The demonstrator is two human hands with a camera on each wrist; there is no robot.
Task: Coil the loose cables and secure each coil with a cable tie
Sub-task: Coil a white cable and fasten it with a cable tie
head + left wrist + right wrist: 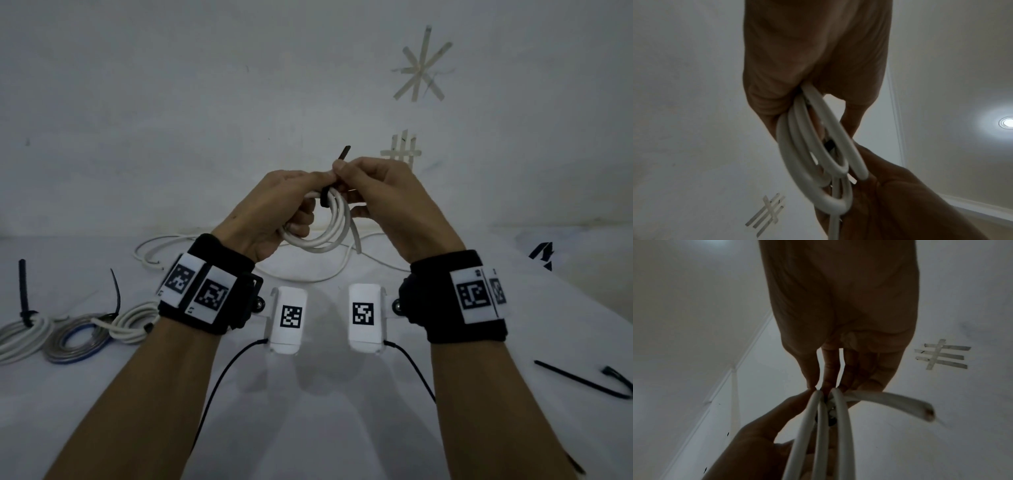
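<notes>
The table (325, 394) is carrying three tied coils (72, 334) at its left edge, a loose white cable (301, 275) lying across its far side, and spare black ties (582, 380) near its right edge. Above the table's far middle, both hands are holding the white coil (322, 229) up in the air, its ring hanging downward from the grip, clear of the surface. The left hand (274, 212) is gripping the coil's top and left side, fingers curled through the loops. The right hand (383, 195) is pinching the black cable tie (337, 171), whose band is wrapping the coil's top strands and whose free tail is pointing up and away from the person. The tail is lying along the right hand's pull line, so tightening looks like an upward draw against the left hand's hold.
</notes>
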